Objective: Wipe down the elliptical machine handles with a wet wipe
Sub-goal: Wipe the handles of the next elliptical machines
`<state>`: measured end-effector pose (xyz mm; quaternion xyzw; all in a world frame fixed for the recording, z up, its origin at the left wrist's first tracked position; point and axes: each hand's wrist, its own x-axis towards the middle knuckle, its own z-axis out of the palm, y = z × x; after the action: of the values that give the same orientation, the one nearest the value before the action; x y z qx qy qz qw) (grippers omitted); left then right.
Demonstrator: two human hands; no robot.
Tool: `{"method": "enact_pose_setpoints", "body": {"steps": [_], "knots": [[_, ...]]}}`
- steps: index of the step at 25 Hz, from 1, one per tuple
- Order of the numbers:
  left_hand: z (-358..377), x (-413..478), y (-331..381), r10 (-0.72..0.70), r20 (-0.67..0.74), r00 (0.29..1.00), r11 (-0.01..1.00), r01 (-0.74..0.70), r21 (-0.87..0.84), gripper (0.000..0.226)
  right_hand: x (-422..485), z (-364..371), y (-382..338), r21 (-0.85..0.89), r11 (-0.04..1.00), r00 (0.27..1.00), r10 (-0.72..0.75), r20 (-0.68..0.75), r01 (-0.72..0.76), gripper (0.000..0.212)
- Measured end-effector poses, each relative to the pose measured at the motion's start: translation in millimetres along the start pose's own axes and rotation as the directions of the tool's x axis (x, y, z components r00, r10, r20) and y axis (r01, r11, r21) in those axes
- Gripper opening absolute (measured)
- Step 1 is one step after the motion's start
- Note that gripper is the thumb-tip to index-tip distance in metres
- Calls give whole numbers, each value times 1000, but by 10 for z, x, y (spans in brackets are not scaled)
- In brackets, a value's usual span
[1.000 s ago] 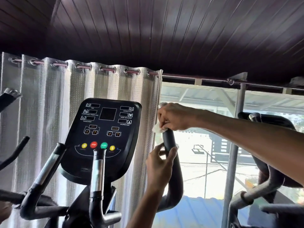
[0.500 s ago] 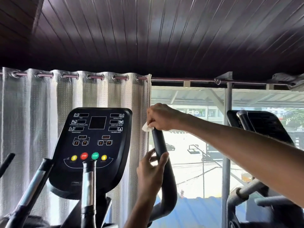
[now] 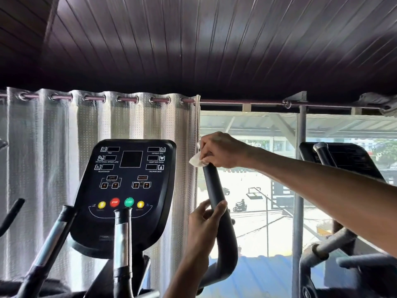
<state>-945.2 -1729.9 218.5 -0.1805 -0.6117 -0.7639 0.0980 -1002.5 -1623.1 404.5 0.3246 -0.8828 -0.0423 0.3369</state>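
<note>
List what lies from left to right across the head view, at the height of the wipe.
Console → wet wipe → right hand → metal post → neighbouring machine's console. The handle and the left hand gripping it sit below the wipe and right hand, so I leave them out.

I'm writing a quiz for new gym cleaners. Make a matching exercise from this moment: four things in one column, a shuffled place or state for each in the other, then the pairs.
Things
1. right hand
2. left hand
3. crumpled white wet wipe
4. black console panel with coloured buttons

States
A. beside the black curved elliptical handle, untouched
B. grips the handle midway up
C. wrapped over the handle's top end
D. held against the handle top, poking out under the fingers

Pairs: 1-C, 2-B, 3-D, 4-A
</note>
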Motion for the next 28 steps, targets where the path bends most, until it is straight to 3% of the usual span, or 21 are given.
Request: {"method": "enact_pose_setpoints", "body": {"steps": [2,6,10,12,15,18,20,23,26,28], "knots": [[-6,-53,27,-10,65,998,998,14,-61,26,-89,-37,-60,-14,1000,999,-17,28,17,14],[-37,-131,29,9,71,997,997,-4,-77,11,-274,-34,-235,-31,986,963,-153,222,164,15],[1,-135,-97,29,30,999,994,-26,-107,15,-5,-5,-143,-202,976,994,-62,86,79,15],[4,-131,-147,32,10,999,992,-30,-122,22,150,21,-143,-253,967,996,-4,89,26,13],[9,-154,-218,47,-10,999,994,-48,-102,40,82,18,-300,-281,953,953,-22,303,111,11],[51,-298,-290,54,-50,997,994,-59,-92,32,-130,-63,-391,-207,949,874,-116,473,238,12],[87,-413,-318,80,-67,995,993,-86,-81,20,-105,-87,-266,-217,936,913,-186,362,277,11],[82,-528,-336,111,-83,990,988,-119,-94,16,49,-145,-121,-250,948,972,-158,172,198,11],[68,-563,-366,118,-84,990,989,-124,-80,19,41,-145,-159,-191,956,954,-174,243,223,8],[67,-582,-383,116,-89,989,990,-122,-66,18,-44,-130,-203,-179,954,959,-206,194,241,6]]}}
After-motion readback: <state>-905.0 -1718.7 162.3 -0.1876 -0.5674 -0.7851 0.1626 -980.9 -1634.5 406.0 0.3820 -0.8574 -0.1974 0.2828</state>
